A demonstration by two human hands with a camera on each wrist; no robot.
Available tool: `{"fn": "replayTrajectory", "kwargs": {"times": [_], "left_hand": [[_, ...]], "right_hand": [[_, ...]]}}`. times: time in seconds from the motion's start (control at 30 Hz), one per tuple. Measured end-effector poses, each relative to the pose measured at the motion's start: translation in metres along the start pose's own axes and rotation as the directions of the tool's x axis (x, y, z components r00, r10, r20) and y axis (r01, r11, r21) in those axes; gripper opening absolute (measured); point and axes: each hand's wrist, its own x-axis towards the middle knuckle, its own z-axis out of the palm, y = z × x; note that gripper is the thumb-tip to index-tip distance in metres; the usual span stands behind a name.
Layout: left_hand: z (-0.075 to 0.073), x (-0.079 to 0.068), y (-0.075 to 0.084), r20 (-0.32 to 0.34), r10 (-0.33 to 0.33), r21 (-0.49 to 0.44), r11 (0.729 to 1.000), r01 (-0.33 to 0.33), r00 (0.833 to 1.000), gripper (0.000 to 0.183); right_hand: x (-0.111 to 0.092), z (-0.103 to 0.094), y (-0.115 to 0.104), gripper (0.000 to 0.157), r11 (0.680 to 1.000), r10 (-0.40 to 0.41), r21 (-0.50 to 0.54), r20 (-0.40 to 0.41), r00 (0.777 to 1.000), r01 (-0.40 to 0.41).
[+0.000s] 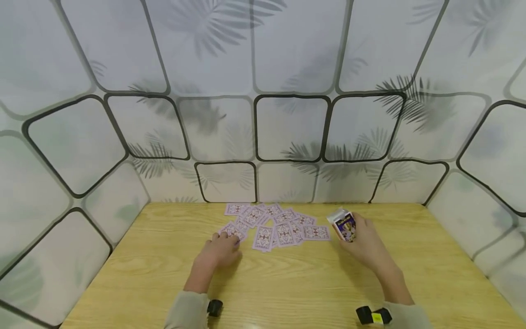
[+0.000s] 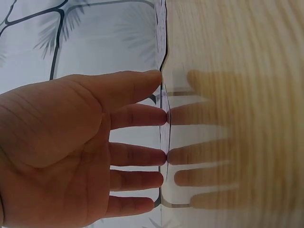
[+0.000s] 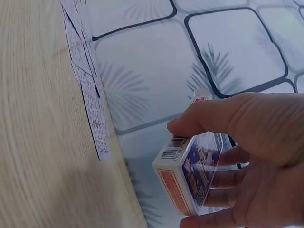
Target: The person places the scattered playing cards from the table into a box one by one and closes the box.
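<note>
Several playing cards (image 1: pixel 284 234) with purple patterned backs lie spread and overlapping near the back of the wooden table. My left hand (image 1: pixel 222 251) touches the card (image 1: pixel 233 230) at the near left of the spread with its fingertips. In the left wrist view the fingers (image 2: pixel 137 154) reach out straight and apart, with a thin card edge (image 2: pixel 165 128) at their tips. To the right of the spread, my right hand (image 1: pixel 365 242) grips a card box (image 1: pixel 345 227) between thumb and fingers. The right wrist view shows the box's barcode side (image 3: pixel 175 147) and dark purple face; its flap appears raised.
The light wooden table (image 1: pixel 279 283) meets a patterned fabric wall (image 1: pixel 287 128) behind the cards. Similar walls rise at the left and right. Black bands (image 1: pixel 215 307) sit at both wrists by the sleeves.
</note>
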Motion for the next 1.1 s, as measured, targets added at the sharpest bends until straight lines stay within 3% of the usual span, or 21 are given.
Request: {"fn": "replayTrajectory", "kwargs": {"times": [0.23,0.47,0.63,0.87,1.1], "left_hand": [[0.0,0.002,0.001,-0.029,-0.009,-0.002,1.0,0.009,1.0,0.017],[0.005,0.004,-0.008,-0.041,-0.012,0.036,0.999,0.014,0.999,0.014],[0.004,0.003,-0.014,-0.077,-0.055,0.026,0.998,0.057,0.995,0.03],[-0.003,0.0,-0.023,-0.077,-0.132,-0.146,0.982,0.119,0.988,0.039],[-0.002,0.002,-0.031,-0.078,-0.175,-0.169,0.973,0.16,0.982,0.067]], "right_hand": [[-0.009,0.004,-0.008,0.086,1.0,-0.018,-0.003,0.023,1.0,0.018],[-0.015,0.009,-0.015,0.084,0.999,-0.029,-0.031,0.072,0.997,0.032],[-0.018,0.013,-0.023,0.084,0.997,-0.058,-0.046,0.103,0.993,0.063],[-0.021,0.011,-0.034,0.082,0.994,-0.094,-0.041,0.119,0.988,0.099],[-0.026,0.007,-0.038,0.083,0.994,-0.097,-0.029,0.138,0.986,0.102]]}}
